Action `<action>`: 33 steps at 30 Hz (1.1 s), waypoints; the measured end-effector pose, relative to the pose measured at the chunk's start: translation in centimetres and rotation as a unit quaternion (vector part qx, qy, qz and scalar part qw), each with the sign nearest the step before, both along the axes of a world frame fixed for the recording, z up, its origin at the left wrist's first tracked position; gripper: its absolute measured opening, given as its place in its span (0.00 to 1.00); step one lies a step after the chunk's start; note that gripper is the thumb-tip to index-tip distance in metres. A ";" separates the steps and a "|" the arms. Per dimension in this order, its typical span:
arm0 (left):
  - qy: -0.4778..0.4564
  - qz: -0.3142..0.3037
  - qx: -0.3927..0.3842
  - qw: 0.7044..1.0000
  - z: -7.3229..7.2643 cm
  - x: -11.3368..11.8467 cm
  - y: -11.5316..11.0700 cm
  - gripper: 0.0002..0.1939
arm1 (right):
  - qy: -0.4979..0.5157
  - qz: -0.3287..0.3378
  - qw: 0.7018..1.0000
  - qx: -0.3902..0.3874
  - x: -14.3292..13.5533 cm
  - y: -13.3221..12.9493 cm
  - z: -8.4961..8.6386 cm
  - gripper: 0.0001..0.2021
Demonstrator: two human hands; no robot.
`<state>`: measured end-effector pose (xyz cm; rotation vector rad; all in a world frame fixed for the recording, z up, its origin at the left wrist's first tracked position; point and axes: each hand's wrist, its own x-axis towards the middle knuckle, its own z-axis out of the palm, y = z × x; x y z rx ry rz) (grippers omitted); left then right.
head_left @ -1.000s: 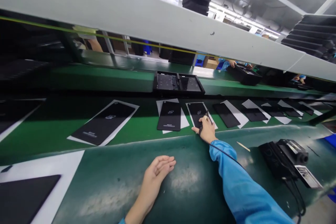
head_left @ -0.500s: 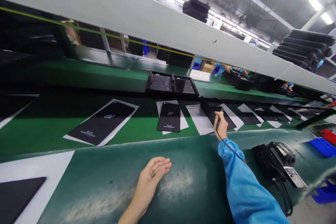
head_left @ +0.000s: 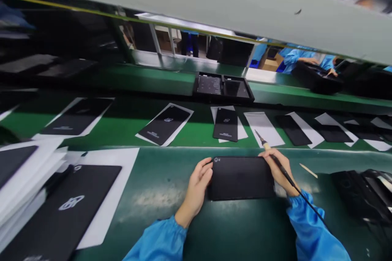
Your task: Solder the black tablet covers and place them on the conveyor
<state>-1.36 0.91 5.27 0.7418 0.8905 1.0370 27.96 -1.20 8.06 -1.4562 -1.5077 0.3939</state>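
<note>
We have a black panel between our hands, right of centre in the lower half of the frame, its long side running across; we cannot tell whether it touches the green bench below. Our left hand is partly closed, thumb and fingers at the panel's left edge. Our right hand is closed around a soldering iron, its fingers also at the panel's upper right corner. The iron's tip points up and left, over a bare white sheet. Right of that hand lies a thin stick. Near the centre, a logo-marked panel rests on paper; above it sits a black tray.
</note>
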 end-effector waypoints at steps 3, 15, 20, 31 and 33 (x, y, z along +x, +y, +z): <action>0.013 -0.017 0.009 1.000 -0.2 0.2 -0.1 0.22 | 0.004 0.059 0.998 -0.039 -1.7 -0.4 -0.8 0.12; -0.016 -0.015 -0.033 0.999 -0.8 0.6 -0.5 0.20 | 0.200 0.044 0.978 0.042 -6.8 -3.1 0.8 0.14; -0.019 -0.039 -0.019 0.999 -0.6 0.6 -0.6 0.18 | 0.196 0.085 0.976 0.050 -7.8 -4.0 -0.3 0.12; -0.019 -0.030 -0.023 0.999 -0.2 0.7 -0.5 0.17 | 0.011 0.204 0.976 0.071 -9.2 -3.5 1.2 0.13; -0.017 -0.027 -0.024 0.999 0.0 0.7 -0.5 0.17 | 0.010 0.213 0.974 0.069 -9.1 -3.5 1.1 0.14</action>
